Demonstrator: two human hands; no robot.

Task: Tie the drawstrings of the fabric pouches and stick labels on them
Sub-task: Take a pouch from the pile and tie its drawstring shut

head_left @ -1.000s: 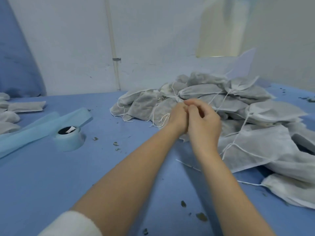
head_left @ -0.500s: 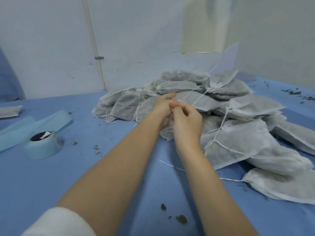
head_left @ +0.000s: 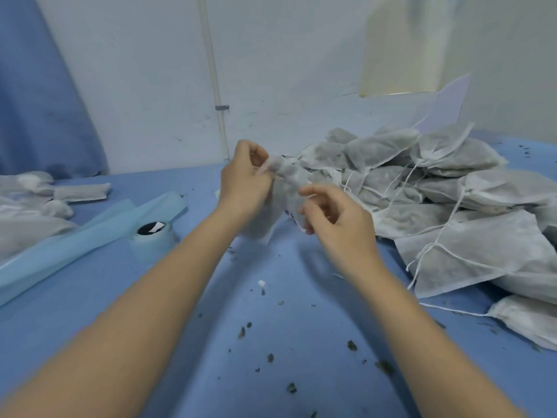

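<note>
A grey fabric pouch [head_left: 287,173] hangs above the blue table, lifted clear of the pile. My left hand [head_left: 245,179] pinches its gathered neck at the top. My right hand [head_left: 334,212] is just right of and below it, fingers curled against the pouch's lower edge; its grip is blurred and I cannot tell whether it holds the string. A big pile of untied pouches [head_left: 446,188] with loose white drawstrings lies to the right. A pale blue label roll [head_left: 152,235] with its backing strip [head_left: 84,233] sits to the left.
Several finished pouches [head_left: 39,200] lie at the far left edge. Dark leaf crumbs [head_left: 351,345] and a small white scrap [head_left: 261,283] dot the blue table [head_left: 271,372] between my forearms. A white wall with a thin pipe [head_left: 215,86] stands behind.
Both hands were pressed together at the pile; now one pouch is lifted off it, my left hand higher at its neck, my right hand drawn apart to the lower right.
</note>
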